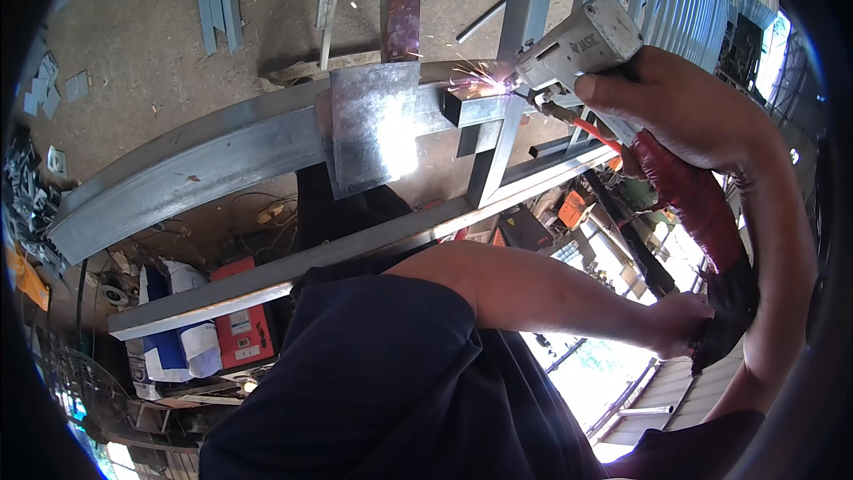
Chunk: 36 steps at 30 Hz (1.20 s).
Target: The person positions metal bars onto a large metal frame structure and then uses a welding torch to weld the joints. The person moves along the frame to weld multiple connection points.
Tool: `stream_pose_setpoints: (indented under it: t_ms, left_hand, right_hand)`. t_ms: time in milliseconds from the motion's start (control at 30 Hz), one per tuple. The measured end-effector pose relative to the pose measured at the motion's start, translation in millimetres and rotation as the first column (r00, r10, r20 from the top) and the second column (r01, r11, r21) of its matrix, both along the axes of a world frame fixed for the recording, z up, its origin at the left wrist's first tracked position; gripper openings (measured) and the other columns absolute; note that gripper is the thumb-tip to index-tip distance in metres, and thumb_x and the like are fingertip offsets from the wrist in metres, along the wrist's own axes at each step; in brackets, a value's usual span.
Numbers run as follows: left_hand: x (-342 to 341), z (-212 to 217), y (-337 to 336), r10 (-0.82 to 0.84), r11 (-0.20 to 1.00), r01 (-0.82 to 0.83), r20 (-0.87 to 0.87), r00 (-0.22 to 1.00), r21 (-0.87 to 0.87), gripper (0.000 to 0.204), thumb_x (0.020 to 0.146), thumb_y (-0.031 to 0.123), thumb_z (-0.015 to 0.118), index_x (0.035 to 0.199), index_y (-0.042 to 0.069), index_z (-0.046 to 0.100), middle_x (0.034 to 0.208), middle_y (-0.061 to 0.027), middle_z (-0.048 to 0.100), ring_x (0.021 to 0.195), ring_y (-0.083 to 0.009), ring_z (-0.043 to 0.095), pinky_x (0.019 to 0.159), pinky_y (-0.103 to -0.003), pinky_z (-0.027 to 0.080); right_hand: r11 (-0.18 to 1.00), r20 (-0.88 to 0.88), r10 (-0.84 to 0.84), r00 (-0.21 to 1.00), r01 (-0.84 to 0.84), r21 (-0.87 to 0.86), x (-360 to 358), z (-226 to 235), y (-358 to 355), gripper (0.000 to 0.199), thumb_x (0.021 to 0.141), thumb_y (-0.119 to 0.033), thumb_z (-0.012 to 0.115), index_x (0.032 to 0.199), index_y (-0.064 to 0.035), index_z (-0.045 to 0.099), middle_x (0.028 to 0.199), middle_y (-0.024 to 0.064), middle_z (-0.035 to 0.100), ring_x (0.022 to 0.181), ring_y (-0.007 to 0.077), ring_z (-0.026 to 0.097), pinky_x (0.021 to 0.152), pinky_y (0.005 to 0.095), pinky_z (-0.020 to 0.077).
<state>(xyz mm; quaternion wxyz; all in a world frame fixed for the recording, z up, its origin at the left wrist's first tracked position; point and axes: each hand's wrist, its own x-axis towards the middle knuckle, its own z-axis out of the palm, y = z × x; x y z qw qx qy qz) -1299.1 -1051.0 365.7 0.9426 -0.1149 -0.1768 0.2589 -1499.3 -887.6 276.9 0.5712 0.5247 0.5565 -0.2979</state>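
Note:
My right hand [684, 107] is closed round the grip of a pale grey handheld welding gun [582, 40]. Its nozzle points left, at a joint where a short square steel tube [487, 108] meets a crossing steel bar [499, 147]. Bright light and orange sparks fly from that joint. Lower right, my left hand [680, 322] is closed on the gun's cable [689, 191], covered in red and then black wrapping; some of its fingers are hidden. A thin shiny metal sheet [373, 129] leans upright across the long beam left of the sparks.
A long steel beam [191, 167] and a nearer square rail [293, 280] cross in front of me. More steel bars [529, 0] run toward the far side. Below left stands a red machine [242, 324] beside blue and white bundles [182, 329]. Metal offcuts [40, 89] lie far left.

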Motion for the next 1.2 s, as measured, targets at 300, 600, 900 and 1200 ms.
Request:
stream_pose_setpoints:
  t_ms: [300,600,900,1200]
  left_hand:
    - [32.4,13.0,-14.0,0.133,0.990,-0.128,0.108,0.985,-0.050,0.022,0.090,0.023,0.063,0.108,0.013,0.057,0.100,-0.0060,0.054,0.093,-0.0215,0.051,0.080,-0.046,0.045]
    - [14.2,11.2,-10.5,0.037,0.984,-0.002,0.200,0.979,-0.176,0.020,0.090,0.020,0.059,0.108,0.011,0.059,0.095,-0.0067,0.057,0.089,-0.0200,0.055,0.078,-0.045,0.047]
    - [18.0,5.5,-20.6,0.161,0.986,-0.162,0.042,0.986,0.030,0.018,0.091,0.017,0.054,0.105,0.006,0.060,0.094,-0.0078,0.061,0.088,-0.0191,0.061,0.075,-0.042,0.051]
    - [52.2,-59.0,-77.1,0.914,0.335,-0.206,-0.264,0.309,0.919,0.020,0.089,0.023,0.069,0.097,0.005,0.067,0.096,-0.0144,0.066,0.095,-0.0287,0.066,0.082,-0.039,0.054]
  right_hand:
    - [0.998,-0.005,0.034,0.999,-0.034,0.049,1.8,7.1,-5.4,0.072,0.095,-0.060,0.057,0.126,0.0052,0.063,0.108,0.0209,0.070,0.099,0.0286,0.066,0.092,0.0379,0.0500]
    - [0.999,0.037,-0.013,0.999,0.012,0.031,-0.9,12.8,-5.7,0.087,0.090,-0.067,0.061,0.130,0.0101,0.058,0.111,0.0241,0.070,0.099,0.0322,0.069,0.089,0.0391,0.0538]
    - [0.995,0.012,0.029,1.000,-0.030,0.100,5.7,19.7,-18.4,0.085,0.091,-0.065,0.061,0.130,0.0106,0.057,0.109,0.0231,0.070,0.096,0.0292,0.069,0.088,0.0393,0.0535]
    - [0.849,-0.444,-0.266,0.856,0.426,0.312,52.5,91.6,-48.5,0.063,0.088,-0.052,0.069,0.116,0.0039,0.064,0.091,0.0108,0.068,0.075,0.0167,0.066,0.065,0.0332,0.0555]
